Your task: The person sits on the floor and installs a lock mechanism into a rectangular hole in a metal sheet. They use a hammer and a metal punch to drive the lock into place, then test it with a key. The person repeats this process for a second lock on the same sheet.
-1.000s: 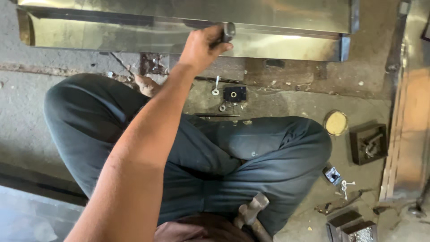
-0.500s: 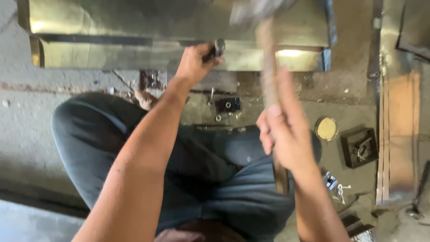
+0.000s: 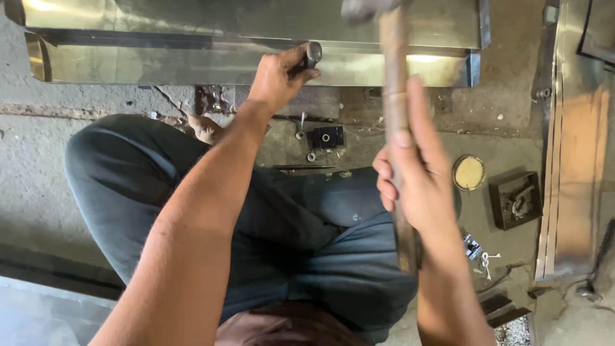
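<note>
At upper centre of the frame, the left hand (image 3: 277, 78) grips a dark punch (image 3: 312, 54) set against the folded sheet-metal channel (image 3: 192, 64). Since a second ago the hammer (image 3: 392, 96) has come up from the lap; the right hand (image 3: 413, 170) is closed round its wooden handle, head blurred at the top edge. Judgement: a strike on the punch is in progress.
</note>
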